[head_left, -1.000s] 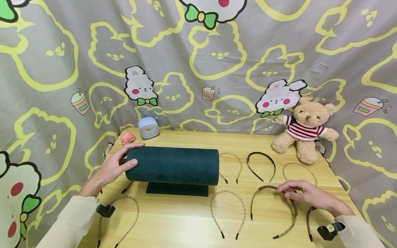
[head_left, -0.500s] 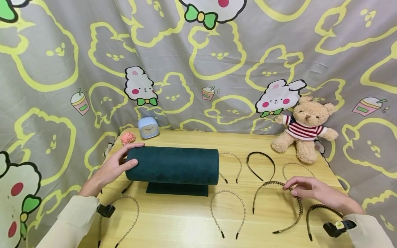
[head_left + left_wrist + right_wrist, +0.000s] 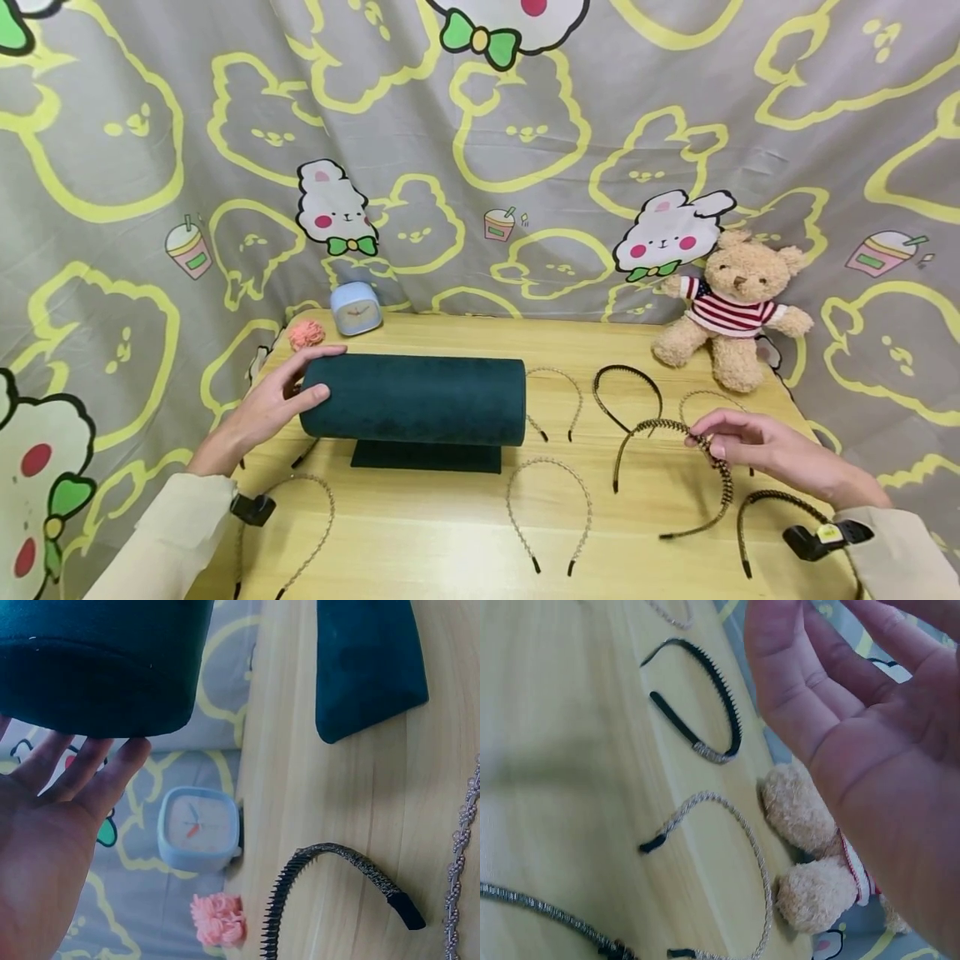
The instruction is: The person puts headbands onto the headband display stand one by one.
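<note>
My left hand (image 3: 272, 400) rests on the left end of a dark green velvet headband display roll (image 3: 412, 400), its thumb on the front and a finger along the top. In the left wrist view, straight fingers (image 3: 105, 776) touch the roll's end. My right hand (image 3: 757, 446) pinches a dark brown beaded headband (image 3: 658, 423) near its top right, tilted above the table, ends toward the front. That hand's fingertips run out of the right wrist view. Nearest to it lie a black toothed headband (image 3: 628, 368) and a dark headband (image 3: 780, 495).
Light beaded headbands lie on the wooden table (image 3: 420, 542): one front centre (image 3: 551, 461), one front left (image 3: 332, 508), others behind. A pale blue clock (image 3: 356, 308) and pink pompom (image 3: 306, 335) stand back left. A teddy bear (image 3: 742, 308) sits back right before a printed curtain (image 3: 420, 108).
My right hand has moved up and a little right, raising the brown headband and tilting it. The left hand stays at the roll's end. The head view has shifted slightly.
</note>
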Demonstrator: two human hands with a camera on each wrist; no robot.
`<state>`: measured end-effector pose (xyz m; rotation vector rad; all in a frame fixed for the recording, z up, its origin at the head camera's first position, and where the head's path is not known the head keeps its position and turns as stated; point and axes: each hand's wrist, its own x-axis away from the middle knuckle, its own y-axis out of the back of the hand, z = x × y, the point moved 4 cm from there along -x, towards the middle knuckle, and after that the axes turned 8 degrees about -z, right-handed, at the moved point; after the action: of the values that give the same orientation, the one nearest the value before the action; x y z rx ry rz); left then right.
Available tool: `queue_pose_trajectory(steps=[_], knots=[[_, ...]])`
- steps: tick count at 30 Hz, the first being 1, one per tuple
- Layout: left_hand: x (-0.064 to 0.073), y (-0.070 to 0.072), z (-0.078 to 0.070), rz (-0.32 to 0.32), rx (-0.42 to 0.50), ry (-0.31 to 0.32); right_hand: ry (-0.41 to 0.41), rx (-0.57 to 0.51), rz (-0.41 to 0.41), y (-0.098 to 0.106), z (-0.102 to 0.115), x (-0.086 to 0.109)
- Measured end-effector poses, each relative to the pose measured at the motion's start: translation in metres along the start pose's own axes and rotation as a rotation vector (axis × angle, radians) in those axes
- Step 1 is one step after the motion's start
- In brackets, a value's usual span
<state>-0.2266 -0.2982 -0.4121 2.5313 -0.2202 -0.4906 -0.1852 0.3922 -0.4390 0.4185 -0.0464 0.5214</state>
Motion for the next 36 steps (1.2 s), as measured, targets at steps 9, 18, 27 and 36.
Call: queue_pose_trajectory(steps=[9,18,27,36], knots=[[0.000,0.000,0.000,-0.004,0.008,-0.022,0.037,-0.018,-0.064,-0.001,0.019,-0.003],[-0.001,0.000,0.001,-0.008,0.033,-0.025,0.142,-0.113,-0.112,-0.011,0.041,-0.014],[-0.001,0.000,0.002,-0.004,0.017,-0.014,0.230,-0.273,-0.143,-0.022,0.065,-0.029],[0.000,0.000,0.001,-0.004,0.023,-0.009,0.242,-0.334,-0.194,-0.042,0.091,-0.046]])
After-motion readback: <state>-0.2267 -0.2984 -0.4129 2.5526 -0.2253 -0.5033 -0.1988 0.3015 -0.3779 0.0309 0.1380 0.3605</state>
